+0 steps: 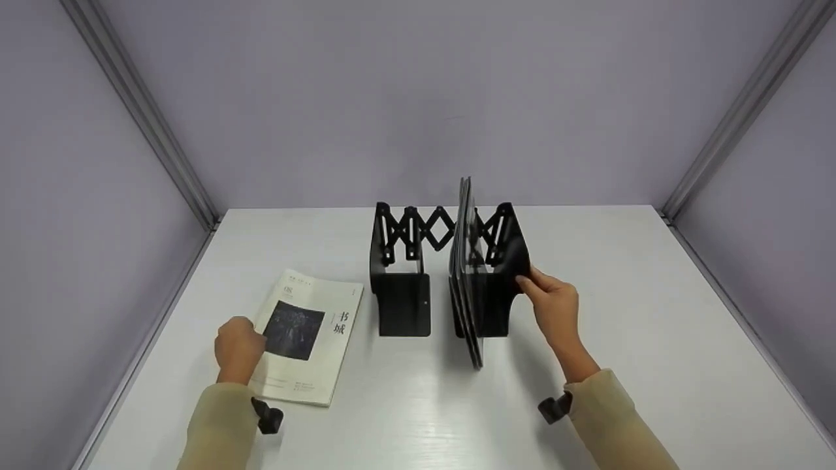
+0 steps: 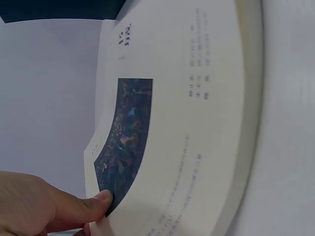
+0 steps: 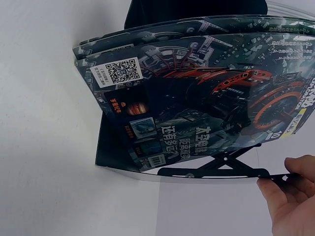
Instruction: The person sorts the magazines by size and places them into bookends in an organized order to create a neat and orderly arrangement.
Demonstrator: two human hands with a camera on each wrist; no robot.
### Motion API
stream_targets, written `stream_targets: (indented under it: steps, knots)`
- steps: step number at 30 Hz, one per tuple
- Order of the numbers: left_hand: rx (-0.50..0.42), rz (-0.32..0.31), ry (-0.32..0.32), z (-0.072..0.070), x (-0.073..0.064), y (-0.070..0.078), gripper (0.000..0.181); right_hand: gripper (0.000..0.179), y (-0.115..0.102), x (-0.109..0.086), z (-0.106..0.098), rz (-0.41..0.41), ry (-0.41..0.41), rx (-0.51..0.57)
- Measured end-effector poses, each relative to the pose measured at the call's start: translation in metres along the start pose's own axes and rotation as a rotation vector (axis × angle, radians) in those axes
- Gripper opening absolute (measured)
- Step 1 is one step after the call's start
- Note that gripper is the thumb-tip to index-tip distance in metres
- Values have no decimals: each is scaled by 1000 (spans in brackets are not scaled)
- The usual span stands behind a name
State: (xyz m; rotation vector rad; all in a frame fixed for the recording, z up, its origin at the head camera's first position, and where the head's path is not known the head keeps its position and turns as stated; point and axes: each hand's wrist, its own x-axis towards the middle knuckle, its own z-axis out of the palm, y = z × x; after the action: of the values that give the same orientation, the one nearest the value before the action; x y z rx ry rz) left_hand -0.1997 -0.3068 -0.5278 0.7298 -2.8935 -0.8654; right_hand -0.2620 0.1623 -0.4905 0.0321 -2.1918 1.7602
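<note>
A cream-covered magazine [image 1: 304,372] with a dark picture on its front lies at the left of the table. My left hand [image 1: 239,349] pinches its left edge, the thumb on the dark picture in the left wrist view. Right of it stands a black expandable bookend [image 1: 400,307] with a scissor lattice at the back. Several dark glossy magazines [image 3: 211,93] stand upright in its right part, leaning slightly. With thumb and fingers my right hand [image 1: 555,307] grips the edge of the bookend's right end plate [image 1: 513,261].
The white table [image 1: 418,405] reaches back to a pale wall [image 1: 418,98], with side walls at left and right. Metal frame posts [image 1: 150,117] line the corners. Each wrist carries a small black camera [image 1: 268,416].
</note>
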Motion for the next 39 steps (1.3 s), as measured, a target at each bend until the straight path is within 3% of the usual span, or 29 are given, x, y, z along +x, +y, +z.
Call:
stream_targets:
  steps: [8,14,18,22,29,35,39]
  knots:
    - [12,8,-12,-4,-3,7,36,30,3,2,1,-8,9,-2]
    - [-33,48,72,-3,-7,8,35,30,2,2,1,-4,7,6]
    - [-124,76,194,-2,-10,12,31,29,1,1,1,-2,10,9]
    - [-227,63,295,3,-13,18,29,30,1,1,1,3,4,-4]
    - [-459,69,438,23,-14,23,25,31,2,0,0,-2,2,-10]
    - [-677,98,510,47,-13,23,22,31,2,1,0,4,7,9]
    - [-735,105,523,62,-17,23,23,31,1,2,1,4,4,16]
